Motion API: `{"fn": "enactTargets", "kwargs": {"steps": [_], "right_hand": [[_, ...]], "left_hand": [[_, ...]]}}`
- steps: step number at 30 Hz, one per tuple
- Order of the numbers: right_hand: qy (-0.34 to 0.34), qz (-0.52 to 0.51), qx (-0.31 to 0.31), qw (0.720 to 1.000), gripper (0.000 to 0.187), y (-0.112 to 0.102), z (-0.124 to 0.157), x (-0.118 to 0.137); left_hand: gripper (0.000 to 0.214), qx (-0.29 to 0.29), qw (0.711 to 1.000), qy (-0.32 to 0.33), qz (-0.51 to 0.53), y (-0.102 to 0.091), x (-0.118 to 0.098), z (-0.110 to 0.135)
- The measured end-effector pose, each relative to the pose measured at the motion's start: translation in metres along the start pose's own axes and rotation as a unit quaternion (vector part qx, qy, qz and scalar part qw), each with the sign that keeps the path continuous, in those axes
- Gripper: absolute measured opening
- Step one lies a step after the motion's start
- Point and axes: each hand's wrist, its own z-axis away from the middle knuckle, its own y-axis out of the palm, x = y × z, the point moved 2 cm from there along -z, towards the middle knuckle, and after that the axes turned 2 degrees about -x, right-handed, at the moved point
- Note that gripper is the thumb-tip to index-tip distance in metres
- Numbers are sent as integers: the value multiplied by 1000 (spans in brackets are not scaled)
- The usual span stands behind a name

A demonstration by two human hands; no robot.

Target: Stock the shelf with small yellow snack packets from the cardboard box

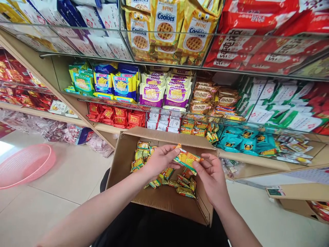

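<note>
Between my two hands, over an open cardboard box (164, 201), is a yellow and green wrapped snack packet (188, 160). My left hand (162, 158) pinches its left end between thumb and fingers. At the other end, my right hand (209, 175) grips the packet with the thumb on its face. The box sits against my lap, its flaps up. Several similar small packets (185, 192) lie loose in it, some at the right and more heaped at the left, partly hidden under my left hand and forearm.
Shelves in front carry yellow cookie bags (166, 20), purple soda biscuits (152, 92), red packets (119, 116) and teal packets (246, 140). Similar small yellow packets (197, 127) fill a lower shelf section. A pink basket (28, 164) stands on the floor at left, another cardboard box (295, 204) at right.
</note>
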Motion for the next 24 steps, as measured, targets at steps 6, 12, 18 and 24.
{"fn": "enactTargets", "kwargs": {"steps": [6, 12, 18, 24], "right_hand": [[-287, 293, 17, 912, 35, -7, -4, 16], [-279, 305, -56, 909, 32, -49, -30, 12], [-90, 264, -201, 939, 46, -105, -87, -42], [-204, 379, -60, 900, 41, -80, -152, -66]], "left_hand": [[34, -6, 998, 55, -23, 19, 0, -8], [43, 19, 910, 204, -361, 0, -27, -18], [46, -106, 717, 118, -678, -68, -59, -71], [45, -73, 711, 37, -698, -82, -49, -85]]}}
